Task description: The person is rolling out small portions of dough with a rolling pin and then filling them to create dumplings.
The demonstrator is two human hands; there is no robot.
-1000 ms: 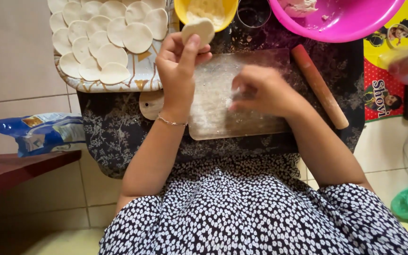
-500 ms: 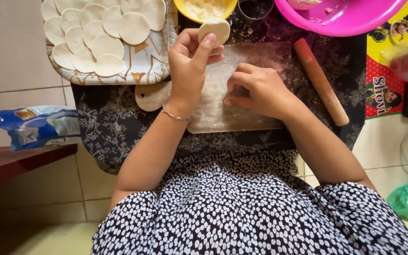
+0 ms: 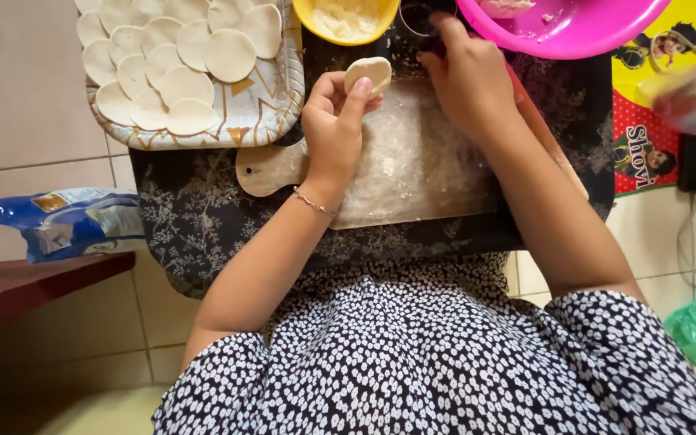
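Left hand (image 3: 333, 133) near top centre has its grip pinching a small dough disc (image 3: 368, 74), right hand (image 3: 467, 74) reaching toward the glass (image 3: 420, 16) up top, can't tell its grip.

We see a pale cream round dough piece (image 3: 368, 74) and many more cream dough discs (image 3: 177, 56) on a white tray with gold lines (image 3: 279, 97). The small bowl (image 3: 348, 20) is yellow, the big plastic bowl (image 3: 561, 28) is bright pink. The cloth under the floured wooden board (image 3: 420, 169) is dark with a pale branch pattern, and the dress (image 3: 445, 362) is navy with white spots.
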